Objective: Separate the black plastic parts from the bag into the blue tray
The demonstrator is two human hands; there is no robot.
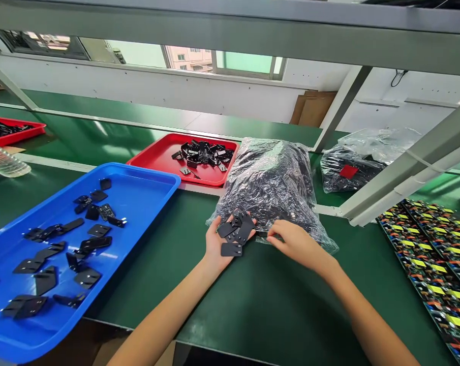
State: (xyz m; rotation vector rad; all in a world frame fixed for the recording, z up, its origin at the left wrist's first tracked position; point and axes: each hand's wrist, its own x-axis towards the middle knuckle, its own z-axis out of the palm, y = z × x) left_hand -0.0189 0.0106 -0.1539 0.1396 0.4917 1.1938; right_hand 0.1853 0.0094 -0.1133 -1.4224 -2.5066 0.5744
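My left hand lies palm up on the green bench, cupped under a small pile of flat black plastic parts. Just to its right, my right hand is pinched on a black part at the mouth of a clear plastic bag stuffed with the same black parts. The bag lies on the bench right behind both hands.
A blue tray with several black parts sits at the left. Behind it stands a red tray with more parts, and another red tray at far left. A second bag lies back right. Circuit boards fill the right edge.
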